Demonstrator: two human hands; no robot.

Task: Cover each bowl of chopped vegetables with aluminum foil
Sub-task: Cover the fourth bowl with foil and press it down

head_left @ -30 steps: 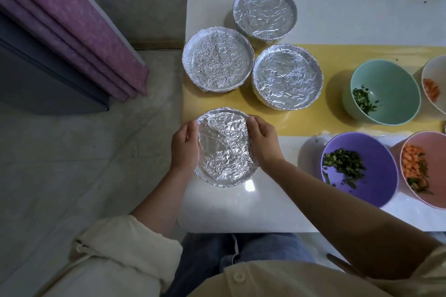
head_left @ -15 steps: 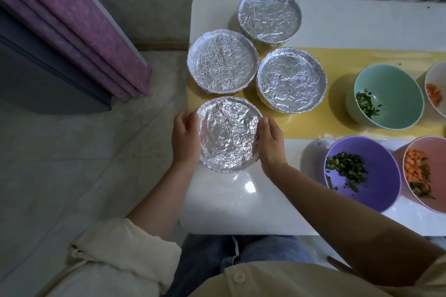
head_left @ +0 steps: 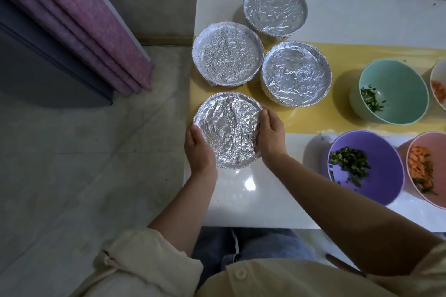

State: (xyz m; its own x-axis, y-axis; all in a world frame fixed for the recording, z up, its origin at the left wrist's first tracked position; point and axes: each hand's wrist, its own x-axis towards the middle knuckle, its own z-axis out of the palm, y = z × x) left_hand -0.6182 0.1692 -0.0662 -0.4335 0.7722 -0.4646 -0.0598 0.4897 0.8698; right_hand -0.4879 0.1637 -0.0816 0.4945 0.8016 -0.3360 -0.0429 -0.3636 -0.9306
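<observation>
Left hand (head_left: 199,149) and right hand (head_left: 271,137) are cupping opposite sides of the nearest foil-wrapped bowl (head_left: 228,128), fingers curling round its rim, at the white table (head_left: 241,205) near its left edge. Three wrapped bowls (head_left: 228,53) are sitting just behind it. To the right, the mint bowl (head_left: 395,94), purple bowl (head_left: 381,176), pink bowl (head_left: 434,171) and white bowl (head_left: 440,84) are waiting uncovered, so I'd judge about half remaining.

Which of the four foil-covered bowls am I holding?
The nearest foil-covered bowl, with the left hand and right hand gripping its sides; the other three covered bowls sit untouched behind it.
</observation>
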